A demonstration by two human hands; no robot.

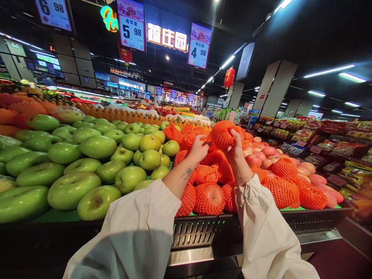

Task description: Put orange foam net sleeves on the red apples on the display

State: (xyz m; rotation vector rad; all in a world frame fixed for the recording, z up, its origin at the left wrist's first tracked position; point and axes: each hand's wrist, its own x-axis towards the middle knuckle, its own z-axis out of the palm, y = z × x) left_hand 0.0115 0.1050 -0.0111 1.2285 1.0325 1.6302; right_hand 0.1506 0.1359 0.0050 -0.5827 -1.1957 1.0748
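Note:
My right hand (235,150) is wrapped round an apple in an orange foam net (222,133), held up above the pile. At the left side of this net, my left hand (200,149) has its fingers pinched together on the net's edge. The netting covers most of the fruit. Below both hands lie more apples in orange foam nets (209,198), one with its pinkish-red skin showing at the top. Several loose, crumpled foam nets (222,166) lie among them.
Green apples (99,146) fill the display on the left. Bare pink-red apples (263,155) and more netted ones lie to the right. A black slotted crate edge (200,232) runs along the front. Price signs (199,45) hang overhead, and packaged goods (331,149) line shelves at right.

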